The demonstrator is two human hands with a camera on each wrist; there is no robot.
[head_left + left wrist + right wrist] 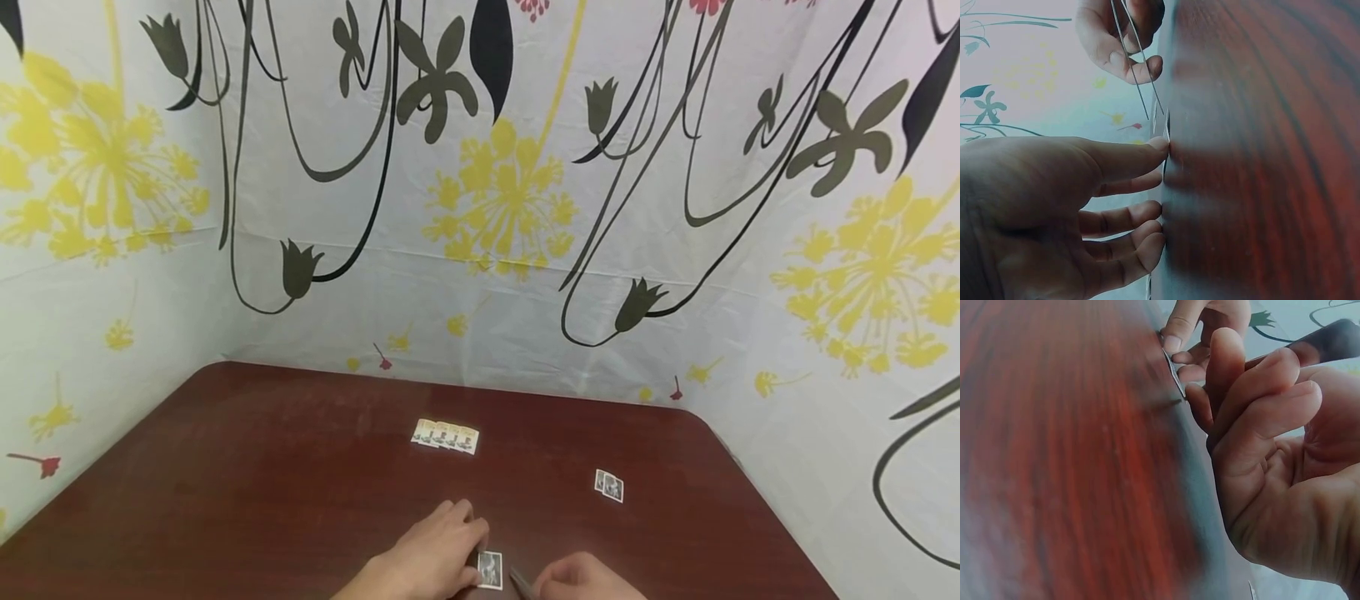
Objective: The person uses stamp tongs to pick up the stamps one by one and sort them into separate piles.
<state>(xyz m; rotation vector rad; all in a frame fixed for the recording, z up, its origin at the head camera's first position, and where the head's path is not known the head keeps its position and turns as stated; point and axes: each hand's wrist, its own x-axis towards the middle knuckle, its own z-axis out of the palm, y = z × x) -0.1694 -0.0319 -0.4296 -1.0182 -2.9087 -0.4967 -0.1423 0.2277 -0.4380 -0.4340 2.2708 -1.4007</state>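
Note:
A small stamp-like picture (491, 570) in grey tones with a white border is at the table's near side. My left hand (438, 550) holds it by its left edge, thumb at the lower corner and index finger at the upper one. From the left wrist view, the stamp (1167, 128) looks thin and edge-on, a little raised from the tabletop. My right hand (588, 579) grips metal tweezers (521, 585) just right of the stamp. The two tweezer prongs (1136, 82) stand apart, their tips close to the stamp's edge. In the right wrist view the dark tweezer end (1332, 342) sticks out behind the fingers.
An overlapping row of several yellowish stamps (446, 437) lies farther back on the dark red wooden table (300, 467). Two overlapping grey stamps (611, 487) lie to the right. Flower-patterned white cloth (480, 333) hangs along the table's back and sides.

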